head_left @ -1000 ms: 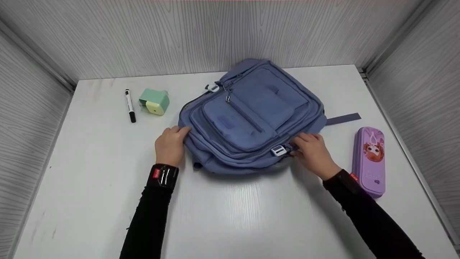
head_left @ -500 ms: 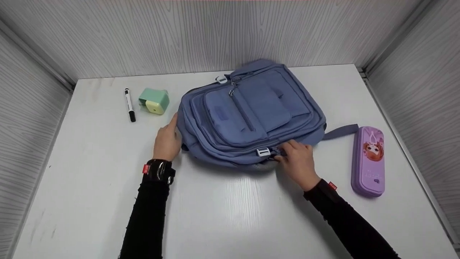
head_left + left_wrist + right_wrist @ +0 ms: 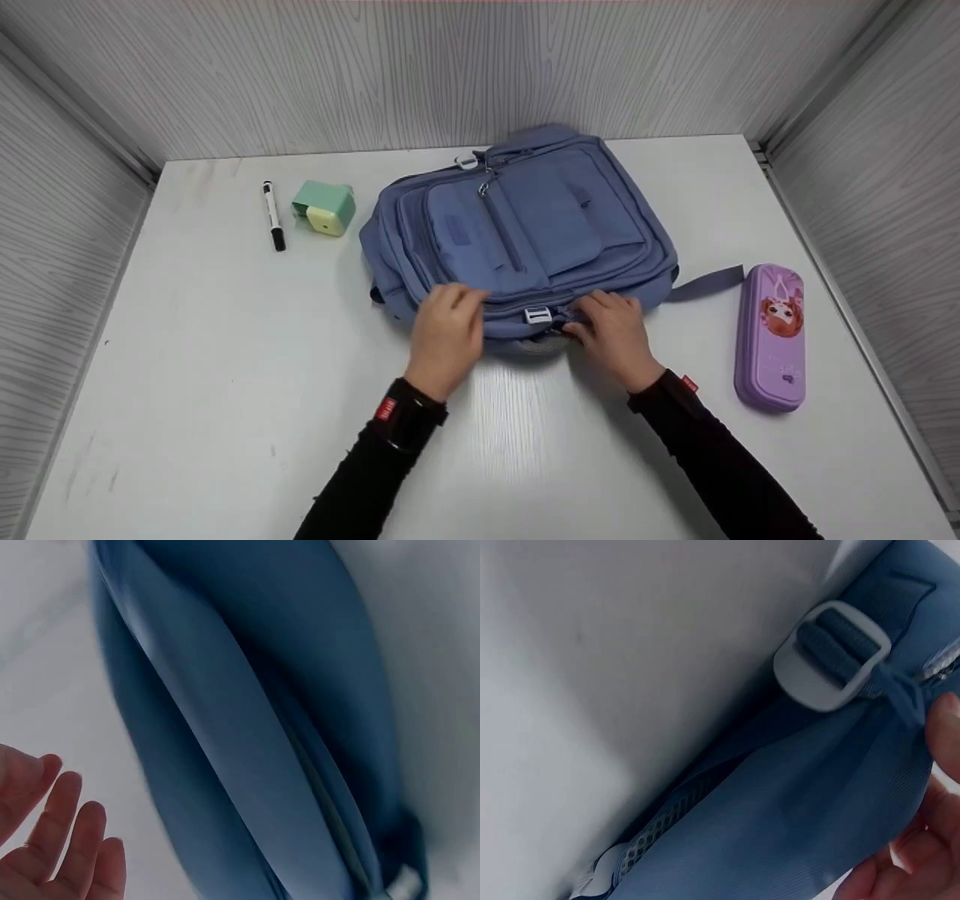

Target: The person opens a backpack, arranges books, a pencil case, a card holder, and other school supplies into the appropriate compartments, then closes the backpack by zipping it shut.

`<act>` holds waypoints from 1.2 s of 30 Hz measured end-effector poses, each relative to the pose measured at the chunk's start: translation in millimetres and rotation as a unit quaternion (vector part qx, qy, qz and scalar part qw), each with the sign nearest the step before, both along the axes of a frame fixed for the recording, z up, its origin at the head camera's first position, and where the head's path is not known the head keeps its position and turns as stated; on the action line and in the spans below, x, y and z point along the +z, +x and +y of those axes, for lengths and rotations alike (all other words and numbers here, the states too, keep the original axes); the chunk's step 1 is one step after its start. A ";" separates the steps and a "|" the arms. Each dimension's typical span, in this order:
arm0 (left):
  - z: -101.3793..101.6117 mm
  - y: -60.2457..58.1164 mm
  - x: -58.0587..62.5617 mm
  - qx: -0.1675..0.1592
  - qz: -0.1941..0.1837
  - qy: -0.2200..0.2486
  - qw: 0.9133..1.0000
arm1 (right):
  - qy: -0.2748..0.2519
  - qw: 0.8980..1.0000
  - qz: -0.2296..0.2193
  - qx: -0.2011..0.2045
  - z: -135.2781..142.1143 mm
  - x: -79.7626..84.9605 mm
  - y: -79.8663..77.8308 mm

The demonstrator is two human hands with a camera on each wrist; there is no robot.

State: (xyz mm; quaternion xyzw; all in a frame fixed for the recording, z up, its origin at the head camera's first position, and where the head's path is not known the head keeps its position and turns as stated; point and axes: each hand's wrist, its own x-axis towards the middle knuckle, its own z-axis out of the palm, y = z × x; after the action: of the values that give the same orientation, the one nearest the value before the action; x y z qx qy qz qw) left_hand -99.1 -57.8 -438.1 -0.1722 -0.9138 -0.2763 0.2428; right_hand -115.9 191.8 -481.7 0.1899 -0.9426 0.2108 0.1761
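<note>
A blue backpack (image 3: 559,217) lies on the table, its front pockets facing up. My right hand (image 3: 615,334) grips its near side beside a pale strap buckle (image 3: 538,316). In the right wrist view the thumb (image 3: 946,736) lies on one side of the blue fabric and the fingers (image 3: 915,862) on the other, close to the buckle (image 3: 832,655). My left hand (image 3: 448,337) hovers at the near edge, left of the buckle. The left wrist view shows its fingers (image 3: 79,840) relaxed and apart from the backpack (image 3: 247,727), holding nothing.
On the left lie a black-and-white marker (image 3: 274,216) and a green-and-yellow small box-like object (image 3: 325,208). At the right stands a purple pencil case (image 3: 771,337), with a backpack strap (image 3: 709,283) reaching toward it. Wood-grain panels (image 3: 450,75) border the white table (image 3: 210,360).
The backpack has turned slightly and its near side has shifted left. My left hand has left the backpack's left end and moved right. My right hand, still gripping, has moved left.
</note>
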 end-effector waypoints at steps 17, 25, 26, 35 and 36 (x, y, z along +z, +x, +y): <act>119.1 20.5 -47.1 0.038 0.064 -0.320 0.944 | 0.000 0.994 -0.069 0.080 14.7 16.5 -14.1; 133.8 14.6 -59.5 0.062 0.104 -0.323 0.939 | -0.019 0.994 -0.066 0.085 14.3 14.9 -16.3; 133.8 14.1 -60.9 0.062 0.114 -0.318 0.939 | -0.021 0.994 -0.069 0.085 14.3 14.6 -16.2; 120.9 25.0 -57.7 0.013 0.140 -0.250 0.958 | -0.033 0.993 -0.081 0.082 17.2 12.1 -14.0; 119.3 26.7 -56.6 0.006 0.134 -0.242 0.961 | -0.034 0.993 -0.079 0.080 17.7 11.7 -13.7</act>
State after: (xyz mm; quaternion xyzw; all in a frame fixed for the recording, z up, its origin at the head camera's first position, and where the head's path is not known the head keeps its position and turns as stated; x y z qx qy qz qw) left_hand -72.4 61.5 -494.7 -0.2554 -0.9135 -0.0199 0.3161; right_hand -129.7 209.5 -470.0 0.2412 -0.9277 0.2706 0.0898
